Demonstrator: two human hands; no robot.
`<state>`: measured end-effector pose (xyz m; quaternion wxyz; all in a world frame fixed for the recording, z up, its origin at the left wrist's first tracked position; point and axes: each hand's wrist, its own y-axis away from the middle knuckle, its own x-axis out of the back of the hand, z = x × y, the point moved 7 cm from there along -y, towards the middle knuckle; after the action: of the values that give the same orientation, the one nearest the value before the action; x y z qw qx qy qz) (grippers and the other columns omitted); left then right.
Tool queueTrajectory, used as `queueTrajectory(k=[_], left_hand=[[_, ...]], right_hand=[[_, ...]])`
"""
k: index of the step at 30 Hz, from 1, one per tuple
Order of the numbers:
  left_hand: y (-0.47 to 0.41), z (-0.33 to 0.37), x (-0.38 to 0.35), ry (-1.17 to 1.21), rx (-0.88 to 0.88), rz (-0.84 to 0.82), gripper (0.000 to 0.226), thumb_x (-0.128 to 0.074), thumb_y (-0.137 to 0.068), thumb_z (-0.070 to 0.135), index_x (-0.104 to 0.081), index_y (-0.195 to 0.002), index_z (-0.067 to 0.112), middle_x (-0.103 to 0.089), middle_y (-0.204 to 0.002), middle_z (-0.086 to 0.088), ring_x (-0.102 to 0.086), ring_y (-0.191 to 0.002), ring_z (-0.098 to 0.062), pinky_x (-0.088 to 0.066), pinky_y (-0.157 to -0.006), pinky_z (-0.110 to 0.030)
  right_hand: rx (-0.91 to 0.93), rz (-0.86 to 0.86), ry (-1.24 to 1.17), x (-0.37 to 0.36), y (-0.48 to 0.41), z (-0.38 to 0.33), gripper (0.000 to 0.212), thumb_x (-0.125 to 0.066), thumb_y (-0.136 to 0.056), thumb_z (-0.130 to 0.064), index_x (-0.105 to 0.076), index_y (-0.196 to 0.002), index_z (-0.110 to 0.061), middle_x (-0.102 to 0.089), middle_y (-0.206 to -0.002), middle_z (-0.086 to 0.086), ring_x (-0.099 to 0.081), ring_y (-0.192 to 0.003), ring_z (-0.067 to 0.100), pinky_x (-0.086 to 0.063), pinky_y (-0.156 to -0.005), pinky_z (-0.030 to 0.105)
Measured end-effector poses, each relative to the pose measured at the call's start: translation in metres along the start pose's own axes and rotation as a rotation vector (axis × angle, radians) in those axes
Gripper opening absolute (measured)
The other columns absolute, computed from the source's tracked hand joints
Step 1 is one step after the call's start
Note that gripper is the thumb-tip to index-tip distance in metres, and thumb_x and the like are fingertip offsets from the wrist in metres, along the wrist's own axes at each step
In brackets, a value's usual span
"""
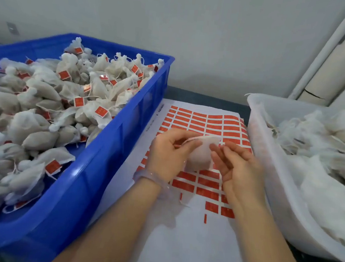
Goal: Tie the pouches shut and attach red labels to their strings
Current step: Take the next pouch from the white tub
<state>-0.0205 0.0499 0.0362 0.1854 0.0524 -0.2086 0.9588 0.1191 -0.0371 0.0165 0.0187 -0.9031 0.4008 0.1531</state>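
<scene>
Holding pouch: left hand (170,153) pinches the top of a white pouch (198,155), fingers curled round it, above the middle of the tabletop (203,95).
Right hand (237,167): palm up, fingertips against the pouch's right side; blur hides whether it grasps.
Label sheet (179,245): flat mid-tabletop under both hands; red labels (211,182) in rows, near rows partly stripped.
Blue crate (101,187): left edge, heaped with tied pouches (42,91) bearing red tags.
White tub (267,169): right edge, untagged pouches (321,138) inside.
Bracelet (149,175): pale, on left wrist.
</scene>
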Motion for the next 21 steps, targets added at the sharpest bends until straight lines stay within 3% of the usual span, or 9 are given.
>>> queueTrajectory(k=[2,4,7,10,14,18,21], left_hand=[[0.0,-0.003,0.002,0.076,0.052,0.017,0.015,-0.069,-0.079,0.027,-0.063,-0.081,0.041,-0.062,-0.077,0.036,-0.056,-0.085,0.017,-0.043,-0.062,0.002],[0.002,-0.001,0.0,0.132,0.071,0.009,0.014,-0.074,-0.072,0.03,-0.064,-0.08,0.037,-0.065,-0.082,0.031,-0.061,-0.084,0.011,-0.047,-0.06,-0.004],[0.004,0.002,-0.006,0.23,0.1,-0.045,0.018,-0.074,-0.067,0.03,-0.063,-0.081,0.027,-0.071,-0.081,0.014,-0.068,-0.079,-0.004,-0.052,-0.059,-0.013],[0.006,0.004,-0.012,0.29,0.12,-0.136,0.01,-0.071,-0.075,0.018,-0.066,-0.082,0.024,-0.072,-0.081,0.009,-0.07,-0.08,-0.009,-0.054,-0.062,-0.017],[0.005,0.004,-0.012,0.303,0.094,-0.155,0.022,-0.065,-0.067,0.035,-0.07,-0.087,0.029,-0.072,-0.088,0.013,-0.067,-0.09,-0.006,-0.054,-0.07,-0.017],[0.005,0.001,-0.009,0.239,0.077,-0.106,0.014,-0.068,-0.074,0.028,-0.07,-0.089,0.03,-0.071,-0.087,0.019,-0.065,-0.089,0.0,-0.052,-0.07,-0.012],[0.002,-0.005,-0.003,0.195,0.115,-0.041,0.011,-0.07,-0.073,0.028,-0.069,-0.083,0.034,-0.07,-0.085,0.022,-0.065,-0.087,0.002,-0.054,-0.069,-0.014]], right_hand=[[0.063,0.013,0.089,0.002,0.002,0.0,0.01,-0.061,-0.089,-0.019,-0.067,-0.085,-0.026,-0.072,-0.088,-0.01,-0.071,-0.078,0.015,-0.058,-0.064,0.025],[0.21,-0.036,0.285,-0.003,0.008,-0.009,0.009,-0.057,-0.084,-0.044,-0.062,-0.089,-0.038,-0.065,-0.085,-0.031,-0.067,-0.085,0.004,-0.053,-0.063,0.012],[0.302,-0.283,0.479,-0.025,0.019,-0.008,0.049,-0.049,-0.06,-0.073,-0.049,-0.105,-0.053,-0.05,-0.097,-0.044,-0.054,-0.089,-0.019,-0.041,-0.057,-0.002],[0.336,-0.299,0.467,-0.025,0.02,-0.006,0.058,-0.059,-0.054,-0.069,-0.051,-0.108,-0.049,-0.054,-0.104,-0.035,-0.054,-0.093,-0.017,-0.043,-0.059,0.001],[0.416,-0.278,0.459,-0.024,0.02,-0.011,0.032,-0.063,-0.064,-0.056,-0.061,-0.093,-0.043,-0.062,-0.098,-0.031,-0.056,-0.095,-0.012,-0.046,-0.067,0.002],[0.436,-0.267,0.486,-0.025,0.019,-0.01,0.023,-0.062,-0.066,-0.053,-0.059,-0.087,-0.045,-0.058,-0.09,-0.043,-0.055,-0.094,-0.016,-0.043,-0.068,0.0],[0.445,-0.206,0.495,-0.018,0.014,-0.01,0.013,-0.065,-0.072,-0.046,-0.06,-0.084,-0.043,-0.061,-0.086,-0.036,-0.058,-0.09,-0.009,-0.044,-0.063,0.0]])
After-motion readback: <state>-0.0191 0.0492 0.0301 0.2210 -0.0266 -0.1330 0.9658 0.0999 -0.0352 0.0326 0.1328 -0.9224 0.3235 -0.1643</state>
